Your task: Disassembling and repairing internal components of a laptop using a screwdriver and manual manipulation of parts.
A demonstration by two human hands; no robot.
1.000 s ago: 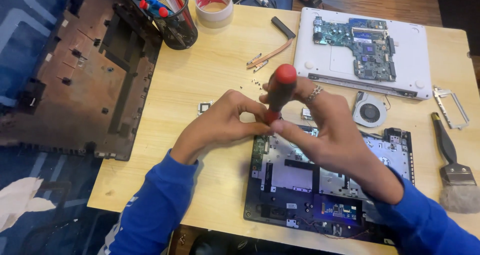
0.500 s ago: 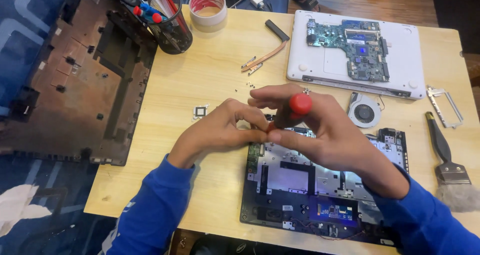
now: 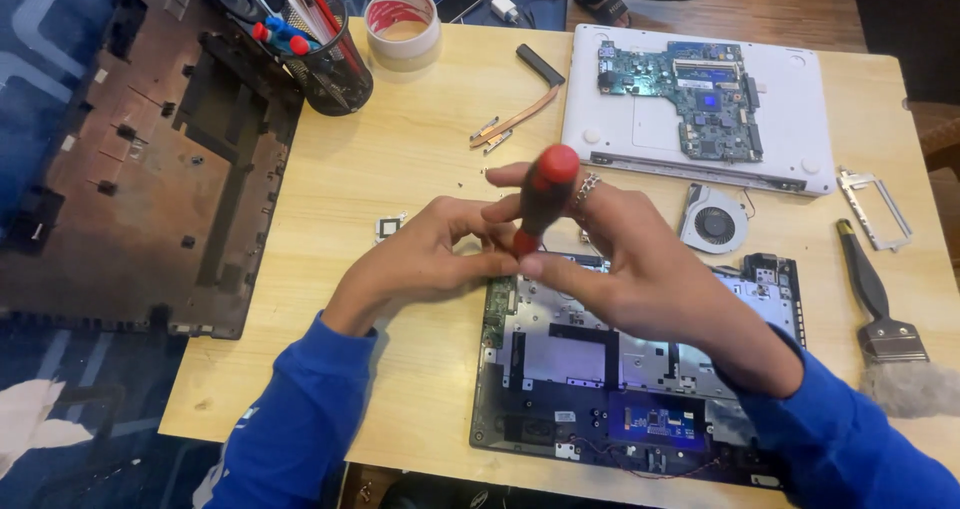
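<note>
Head view: right hand (image 3: pixel 640 269) wrapped around red-and-black screwdriver (image 3: pixel 540 197), held upright at top-left corner of opened laptop base (image 3: pixel 640 369). Left hand (image 3: pixel 425 254) curled, fingertips pinched at the tip. Cooling fan (image 3: pixel 713 219) just beyond; wooden table (image 3: pixel 400 159).

Tape roll (image 3: pixel 402 24), brush (image 3: pixel 885 324), cooling fan (image 3: pixel 713 221)

Home repair bench — wooden table (image 3: pixel 400 159), gutted laptop chassis (image 3: pixel 620 369), tool cup (image 3: pixel 325 64).
</note>
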